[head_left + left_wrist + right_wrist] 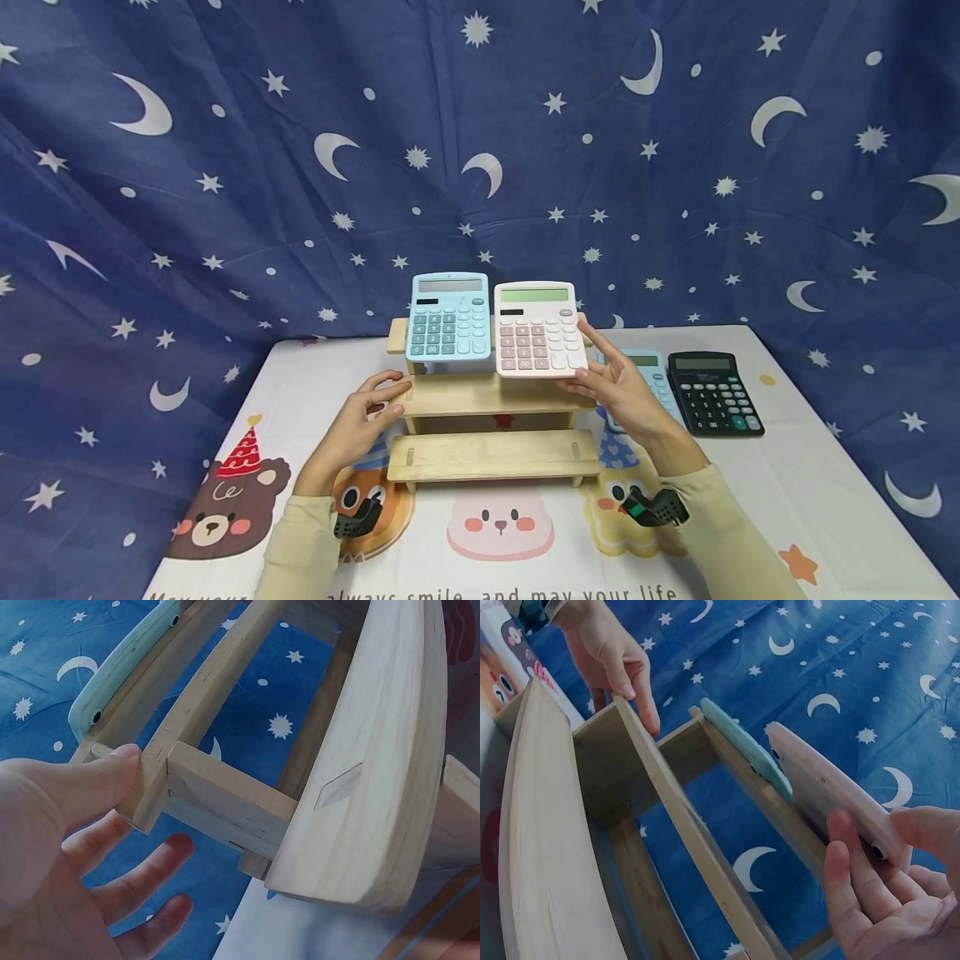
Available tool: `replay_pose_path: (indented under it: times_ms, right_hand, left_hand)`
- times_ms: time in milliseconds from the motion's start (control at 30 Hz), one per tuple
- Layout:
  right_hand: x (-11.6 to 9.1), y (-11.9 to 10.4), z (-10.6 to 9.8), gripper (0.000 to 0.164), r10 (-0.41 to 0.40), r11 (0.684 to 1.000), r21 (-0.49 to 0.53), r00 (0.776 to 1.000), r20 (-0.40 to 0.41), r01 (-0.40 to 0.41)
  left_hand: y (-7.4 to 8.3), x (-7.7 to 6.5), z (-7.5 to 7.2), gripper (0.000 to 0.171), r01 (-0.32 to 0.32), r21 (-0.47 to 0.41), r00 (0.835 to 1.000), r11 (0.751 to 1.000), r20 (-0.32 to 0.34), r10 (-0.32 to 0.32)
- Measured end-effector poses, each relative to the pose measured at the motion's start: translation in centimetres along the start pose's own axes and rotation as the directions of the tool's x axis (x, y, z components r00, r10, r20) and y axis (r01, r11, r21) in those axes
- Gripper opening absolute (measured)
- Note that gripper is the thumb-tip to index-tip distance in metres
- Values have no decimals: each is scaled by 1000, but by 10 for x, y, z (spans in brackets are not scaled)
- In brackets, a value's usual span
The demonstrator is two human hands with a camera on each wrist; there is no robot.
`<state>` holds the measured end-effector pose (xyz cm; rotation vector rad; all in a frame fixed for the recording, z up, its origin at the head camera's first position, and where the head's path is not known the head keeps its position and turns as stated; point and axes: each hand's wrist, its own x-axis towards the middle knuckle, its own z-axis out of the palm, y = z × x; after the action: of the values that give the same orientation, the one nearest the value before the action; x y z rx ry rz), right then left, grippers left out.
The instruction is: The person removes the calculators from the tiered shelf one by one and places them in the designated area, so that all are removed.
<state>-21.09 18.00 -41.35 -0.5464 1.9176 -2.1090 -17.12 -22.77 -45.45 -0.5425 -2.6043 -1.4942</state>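
A three-step wooden display stand [491, 458] stands mid-table. My left hand [365, 425] grips the left end of its middle step; in the left wrist view the thumb [112, 769] lies on the wood, with other fingers spread below. My right hand [626, 392] holds a pale pink calculator [540, 333] by its lower right edge. This calculator, its green screen facing me, is tilted back at the top step. Just left of it, a light blue calculator [450, 318] leans on the same step. From the right wrist, the pink calculator's underside [825, 780] shows, fingers beneath it.
Right of the stand, a black calculator [716, 396] lies on the table, beside another blue calculator [654, 375] partly covered by my right hand. A white cartoon-print cloth [810, 467] covers the table. Behind hangs a dark blue curtain [420, 83] with moons and stars.
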Motion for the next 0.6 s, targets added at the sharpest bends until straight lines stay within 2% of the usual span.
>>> replay_pose_path:
  times_ms: [100, 300, 600]
  right_hand:
    - [-4, -2, -1, 80, -11, 1000, -13, 1000, 6, 11]
    - [-12, -6, -4, 79, -53, 998, 40, 997, 51, 51]
    - [-28, -15, -5, 80, -43, 998, 38, 997, 58, 41]
  left_hand:
    - [1, 0, 0, 40, 5, -10, 1000, 1000, 5, -5]
    - [1, 0, -1, 41, 20, -8, 1000, 1000, -1, -20]
    - [-1, 0, 1, 41, 23, -21, 1000, 1000, 5, -23]
